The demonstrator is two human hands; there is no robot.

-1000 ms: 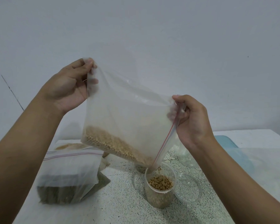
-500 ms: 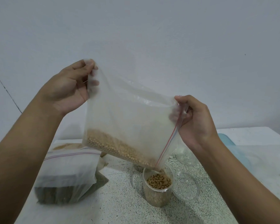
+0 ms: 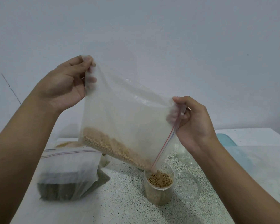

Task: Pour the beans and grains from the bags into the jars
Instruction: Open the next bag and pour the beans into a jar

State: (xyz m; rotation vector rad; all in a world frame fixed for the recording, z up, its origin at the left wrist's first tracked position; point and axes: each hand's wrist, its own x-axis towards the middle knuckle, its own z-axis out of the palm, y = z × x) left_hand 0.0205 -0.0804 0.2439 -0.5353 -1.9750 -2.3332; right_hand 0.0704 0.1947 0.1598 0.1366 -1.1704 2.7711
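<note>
Bag (image 3: 128,120) held in the air above the jar (image 3: 158,183), tilted, its zip mouth down at 5 o'clock over the jar's open top. Left hand (image 3: 63,88) pinches the closed bottom corner at 10 o'clock, thumb and fingers shut on the film; right hand (image 3: 194,122) pinches the zip strip at 3 o'clock, fingers closed on it. Beans (image 3: 116,149) lie banked along the low edge and are entering the jar, which looks nearly full. Judged handling: film thin, limp and slick, carries no shape of its own; weight light and shifting as the beans run. Best held at two opposite corners, as now, so the mouth forms a spout. Lid (image 3: 187,185) lies just beside the jar at 3 o'clock. Second bag (image 3: 66,172) rests on the table (image 3: 120,199) at 8 o'clock. No label or writing readable anywhere.
</note>
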